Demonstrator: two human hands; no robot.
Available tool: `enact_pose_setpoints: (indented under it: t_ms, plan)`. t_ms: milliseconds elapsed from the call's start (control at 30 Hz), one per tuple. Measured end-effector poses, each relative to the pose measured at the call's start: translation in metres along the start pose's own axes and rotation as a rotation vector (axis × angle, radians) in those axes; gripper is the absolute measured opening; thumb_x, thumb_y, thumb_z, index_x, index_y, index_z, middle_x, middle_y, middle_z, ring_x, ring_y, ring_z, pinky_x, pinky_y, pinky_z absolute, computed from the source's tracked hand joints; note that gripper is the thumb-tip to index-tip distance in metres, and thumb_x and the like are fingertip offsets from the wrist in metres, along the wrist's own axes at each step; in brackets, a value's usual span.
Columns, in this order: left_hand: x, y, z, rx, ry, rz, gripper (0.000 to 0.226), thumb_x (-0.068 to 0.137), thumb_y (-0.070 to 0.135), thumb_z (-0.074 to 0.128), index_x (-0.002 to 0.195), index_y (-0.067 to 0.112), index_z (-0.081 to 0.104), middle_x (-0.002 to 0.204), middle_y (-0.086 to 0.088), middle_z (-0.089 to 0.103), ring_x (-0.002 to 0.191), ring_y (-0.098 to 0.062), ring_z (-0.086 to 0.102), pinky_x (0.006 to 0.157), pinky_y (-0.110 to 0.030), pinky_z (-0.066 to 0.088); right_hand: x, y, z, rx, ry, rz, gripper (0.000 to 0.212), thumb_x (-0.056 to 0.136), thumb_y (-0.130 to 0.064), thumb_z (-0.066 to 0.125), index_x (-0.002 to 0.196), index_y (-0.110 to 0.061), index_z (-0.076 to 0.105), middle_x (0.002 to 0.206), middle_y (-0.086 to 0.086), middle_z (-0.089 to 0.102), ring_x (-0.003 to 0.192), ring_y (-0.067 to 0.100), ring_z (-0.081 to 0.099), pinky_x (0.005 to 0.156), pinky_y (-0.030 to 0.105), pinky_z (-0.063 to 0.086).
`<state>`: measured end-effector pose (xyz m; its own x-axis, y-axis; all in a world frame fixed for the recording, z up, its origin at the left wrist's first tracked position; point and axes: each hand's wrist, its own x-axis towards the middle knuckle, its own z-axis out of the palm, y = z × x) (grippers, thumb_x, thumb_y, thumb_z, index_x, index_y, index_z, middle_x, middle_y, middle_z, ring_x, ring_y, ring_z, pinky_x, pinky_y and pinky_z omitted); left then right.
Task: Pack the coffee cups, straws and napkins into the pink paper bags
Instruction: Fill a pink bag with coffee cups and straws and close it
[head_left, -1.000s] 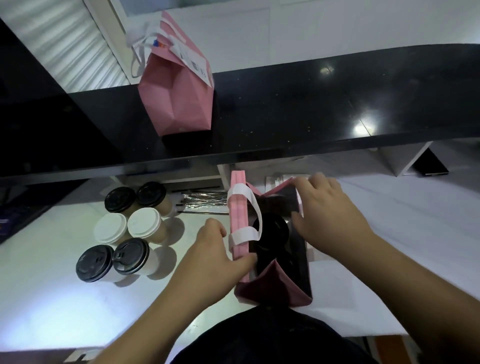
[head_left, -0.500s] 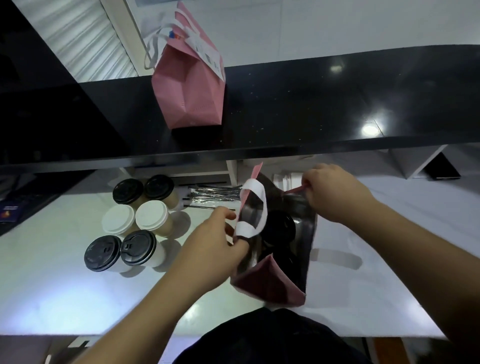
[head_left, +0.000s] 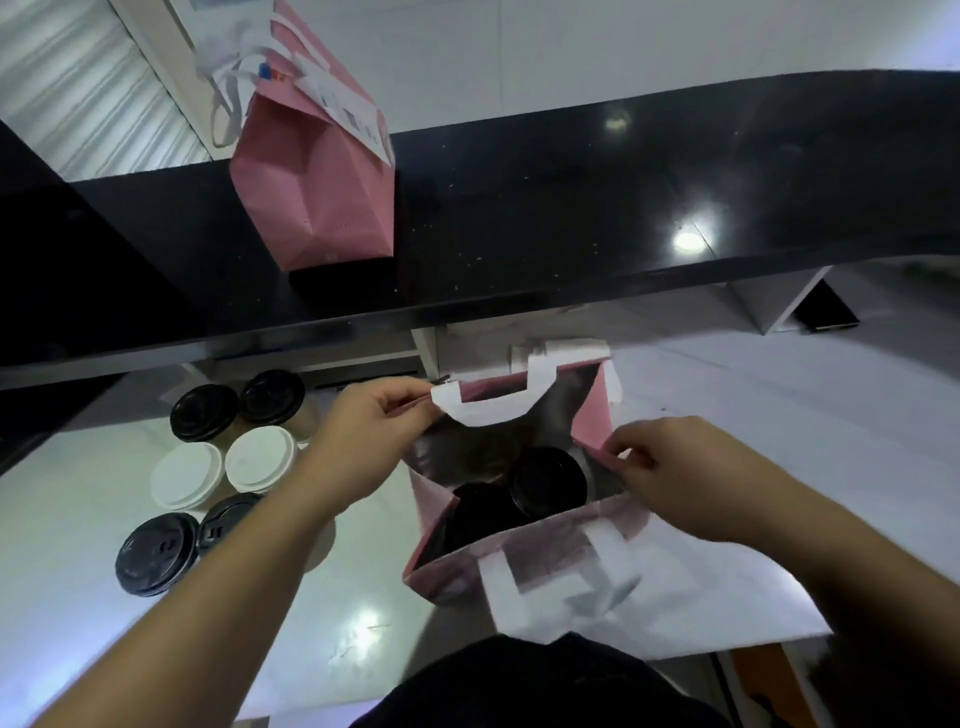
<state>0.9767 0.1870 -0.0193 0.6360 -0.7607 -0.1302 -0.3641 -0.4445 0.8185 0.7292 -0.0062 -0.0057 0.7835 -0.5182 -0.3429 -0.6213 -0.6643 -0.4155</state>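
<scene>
A pink paper bag (head_left: 589, 415) with white handles stands open on the white counter (head_left: 78, 597). Two black-lidded cups (head_left: 548, 480) sit inside it. My left hand (head_left: 363, 441) pinches the bag's far-left rim beside the far handle (head_left: 493, 408). My right hand (head_left: 675, 478) pinches the right rim. Left of the bag stand several coffee cups: black lids (head_left: 156, 553) and white lids (head_left: 260, 460). A second pink bag (head_left: 317, 176), closed with a receipt on top, stands on the black shelf. Straws are hidden behind my left hand.
The black shelf (head_left: 623, 208) overhangs the counter's back. White napkins (head_left: 558, 345) lie behind the open bag. A dark phone-like slab (head_left: 826, 312) rests at the far right. My dark clothing (head_left: 519, 686) fills the bottom edge.
The bag has turned so its handles face front and back, and its mouth is pulled wider. My left hand moved up to the far rim; my right hand came down to the right rim.
</scene>
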Motion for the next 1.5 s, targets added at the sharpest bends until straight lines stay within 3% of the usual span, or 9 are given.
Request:
enact_pose_setpoints:
  t_ms: [167,300,400,567,733,900,1033,1267,1500]
  plan:
    - [0.013,-0.007,-0.001,-0.144,-0.139,0.011,0.028,0.084,0.060,0.069,0.104,0.043,0.080,0.101,0.010,0.080,0.094,-0.011,0.077,0.084,-0.036,0.062,-0.024,0.003,0.013,0.084,-0.122,0.012,0.025,0.101,-0.032,0.051,0.114,-0.039,0.071,0.079,-0.026,0.063,0.071,-0.004,0.061,0.056,0.013,0.040]
    - [0.014,-0.011,0.001,-0.208,-0.207,0.020,0.018,0.096,0.025,0.066,0.102,0.035,0.080,0.103,0.001,0.079,0.095,-0.022,0.077,0.086,-0.043,0.063,-0.012,0.019,-0.007,0.318,-0.281,0.063,0.031,0.104,-0.040,0.047,0.096,-0.028,0.075,0.087,-0.011,0.074,0.079,0.007,0.070,0.072,0.028,0.060]
    - [0.013,-0.013,0.004,-0.221,-0.221,0.012,0.029,0.101,0.002,0.060,0.102,0.024,0.079,0.100,-0.005,0.079,0.093,-0.029,0.076,0.088,-0.056,0.062,0.028,0.043,-0.019,0.452,-0.142,0.190,0.024,0.104,-0.023,0.052,0.098,-0.025,0.075,0.088,-0.009,0.078,0.078,0.012,0.075,0.072,0.031,0.063]
    - [0.011,-0.010,0.005,-0.287,-0.254,0.002,0.020,0.092,0.035,0.067,0.103,0.027,0.081,0.103,-0.005,0.079,0.094,-0.030,0.076,0.086,-0.058,0.062,0.122,0.064,0.002,0.324,0.081,0.212,0.016,0.096,-0.010,0.061,0.102,-0.017,0.074,0.101,0.000,0.076,0.084,0.017,0.071,0.082,0.040,0.061]
    - [0.013,-0.009,0.006,-0.350,-0.256,-0.015,0.020,0.091,0.030,0.066,0.102,0.028,0.083,0.105,-0.003,0.080,0.095,-0.024,0.077,0.077,-0.038,0.064,0.192,0.060,0.031,0.065,-0.006,0.069,0.028,0.094,-0.027,0.071,0.120,-0.019,0.072,0.121,0.000,0.072,0.101,0.018,0.066,0.084,0.027,0.048]
    - [0.015,-0.009,0.007,-0.367,-0.281,-0.044,0.022,0.093,0.023,0.064,0.102,0.028,0.083,0.107,-0.002,0.080,0.097,-0.023,0.077,0.082,-0.042,0.061,0.222,0.062,0.055,-0.093,-0.089,0.000,0.052,0.087,-0.037,0.078,0.135,-0.020,0.065,0.136,0.006,0.058,0.124,0.026,0.055,0.105,0.040,0.047]
    - [0.018,-0.007,0.006,-0.370,-0.251,-0.030,0.021,0.090,0.028,0.064,0.100,0.032,0.083,0.105,-0.001,0.080,0.098,-0.022,0.077,0.081,-0.036,0.063,0.229,0.071,0.065,-0.132,-0.042,-0.056,0.035,0.093,-0.034,0.072,0.123,-0.017,0.072,0.124,0.008,0.066,0.112,0.027,0.061,0.097,0.039,0.051]
    - [0.020,-0.010,0.008,-0.459,-0.269,-0.091,0.022,0.090,0.029,0.066,0.101,0.022,0.084,0.105,-0.010,0.079,0.083,-0.030,0.078,0.065,-0.047,0.065,0.229,0.081,0.060,-0.056,-0.047,0.004,0.030,0.104,-0.031,0.055,0.117,-0.017,0.077,0.121,0.006,0.071,0.107,0.028,0.064,0.089,0.032,0.047]
    - [0.020,-0.014,0.007,-0.459,-0.268,-0.103,0.023,0.090,0.032,0.067,0.103,0.021,0.083,0.101,-0.011,0.079,0.081,-0.032,0.078,0.065,-0.049,0.064,0.231,0.084,0.065,0.180,0.103,0.129,0.037,0.106,-0.023,0.047,0.075,-0.005,0.056,0.070,0.012,0.059,0.068,0.031,0.054,0.056,0.032,0.036]
